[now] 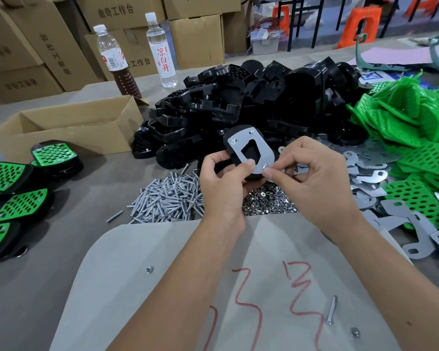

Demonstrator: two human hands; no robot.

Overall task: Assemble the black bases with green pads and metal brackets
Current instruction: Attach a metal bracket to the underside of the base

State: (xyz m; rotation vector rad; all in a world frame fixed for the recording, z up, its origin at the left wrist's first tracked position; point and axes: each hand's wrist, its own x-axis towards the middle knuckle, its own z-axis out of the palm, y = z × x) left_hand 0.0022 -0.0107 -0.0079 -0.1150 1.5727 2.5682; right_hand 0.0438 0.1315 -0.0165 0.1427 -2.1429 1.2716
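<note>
My left hand [222,181] grips a black base [235,138] tilted up toward me, with a flat metal bracket [262,150] lying on its back. My left thumb presses the bracket's lower edge. Two nuts sit at the bracket's upper corners. My right hand [312,178] pinches a small nut [266,166] at the bracket's lower corner. A heap of black bases [251,102] lies behind, green pads [411,127] are piled at the right, and loose metal brackets [380,178] are spread beside them.
Screws [167,196] and nuts [269,201] are piled just below my hands. Finished bases with green pads [18,188] sit at the left by an open carton [69,127]. Two bottles [160,49] stand behind. A grey board [162,287] carries a loose screw [332,312].
</note>
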